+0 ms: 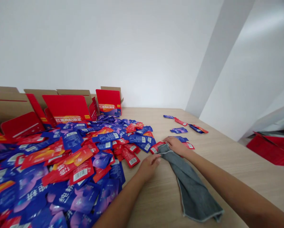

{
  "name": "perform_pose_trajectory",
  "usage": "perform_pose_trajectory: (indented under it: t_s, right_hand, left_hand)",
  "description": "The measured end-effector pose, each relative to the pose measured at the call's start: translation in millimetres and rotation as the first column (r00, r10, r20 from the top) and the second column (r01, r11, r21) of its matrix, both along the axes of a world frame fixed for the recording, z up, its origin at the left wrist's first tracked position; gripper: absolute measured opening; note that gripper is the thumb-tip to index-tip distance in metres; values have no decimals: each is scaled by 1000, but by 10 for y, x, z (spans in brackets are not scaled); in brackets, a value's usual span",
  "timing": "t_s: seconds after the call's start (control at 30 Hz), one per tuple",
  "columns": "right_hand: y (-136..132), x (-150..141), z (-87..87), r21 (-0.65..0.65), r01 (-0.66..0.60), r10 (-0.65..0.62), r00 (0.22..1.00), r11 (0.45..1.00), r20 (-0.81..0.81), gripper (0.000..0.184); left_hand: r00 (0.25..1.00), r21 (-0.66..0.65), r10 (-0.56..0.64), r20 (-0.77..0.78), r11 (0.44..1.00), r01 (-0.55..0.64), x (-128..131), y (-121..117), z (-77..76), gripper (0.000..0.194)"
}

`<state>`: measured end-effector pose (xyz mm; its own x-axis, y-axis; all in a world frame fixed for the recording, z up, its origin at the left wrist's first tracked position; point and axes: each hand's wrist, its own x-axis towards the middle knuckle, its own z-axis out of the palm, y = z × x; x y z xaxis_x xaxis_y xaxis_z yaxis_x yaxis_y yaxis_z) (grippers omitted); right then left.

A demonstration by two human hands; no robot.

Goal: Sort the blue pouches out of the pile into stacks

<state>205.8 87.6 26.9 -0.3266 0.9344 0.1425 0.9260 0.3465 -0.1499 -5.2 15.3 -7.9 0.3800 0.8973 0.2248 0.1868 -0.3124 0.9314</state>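
A long grey cloth [191, 180] with a pale stitched edge lies on the table, its narrow far end bunched up between my two hands. My left hand [147, 167] is closed, fingertips pinching at the left side of that bunched end. From the right, my right hand [176, 146] grips the same end with its fingers curled; its thumb is partly hidden. Just past the cloth's tip, close to both hands, is a red sachet [156, 148], partly covered. To the left of my left hand spreads a large heap of blue and red sachets [82, 172].
Open red cartons [66, 109] stand along the wall behind the heap, with a smaller red carton [108, 103] at their right end. Several loose sachets [179, 130] lie on the wooden table [239, 171] beyond my right hand. A red bag [270, 148] is off the table's right side.
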Motion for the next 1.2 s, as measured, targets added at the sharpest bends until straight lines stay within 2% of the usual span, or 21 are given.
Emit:
perform_pose_trajectory:
  t_s: [0.1,0.2,0.3,0.37,0.43,0.5,0.6,0.67,0.73,0.83,0.97,1.1,1.2]
  right_hand:
    - [-333,-159,10,33,26,-24,998,999,-54,40]
    - [-644,-257,-19,24,15,-13,996,1000,-89,43]
    - [-778,-223,-35,-11,-27,26,997,1000,-77,47]
    - [-737,-141,-27,-6,63,-63,997,998,-55,48]
    - [-626,-61,-22,16,174,-174,984,985,-27,41]
    - [-495,-27,-30,30,209,-209,978,978,-6,34]
    - [-323,-94,-47,-3,144,-144,989,990,33,46]
    - [-227,-183,-28,-70,50,-44,996,996,82,63]
    - [-139,-267,28,-153,-37,60,987,988,147,70]
    - [-37,-355,151,-244,-92,155,956,965,250,65]
    - [-13,-413,298,-294,-109,215,909,949,356,49]
    - [-10,-432,484,-324,-67,203,890,944,408,45]
    - [87,-517,745,-319,-30,165,899,947,405,41]
  left_hand:
    - [996,37,-40,-83,998,43,-1,-29,28,27]
    - [995,46,65,-77,997,-61,-20,-11,37,35]
    - [987,59,158,-39,986,-155,-39,7,34,38]
    - [987,85,153,-43,985,-149,-39,1,33,36]
    - [986,141,152,-74,980,-141,-30,-16,36,33]
    - [979,205,167,-113,969,-141,-18,-39,46,31]
    - [967,236,170,-189,964,-124,-7,-67,63,31]
    - [956,215,136,-260,973,-80,-6,-77,69,32]
    - [946,202,86,-313,979,-23,-7,-78,67,33]
    - [952,188,41,-304,982,17,-8,-67,52,34]
    - [967,131,33,-252,991,0,-3,-43,24,39]
    - [974,101,35,-225,995,-12,14,-13,-13,40]
    - [975,90,36,-217,996,-17,28,3,-36,41]
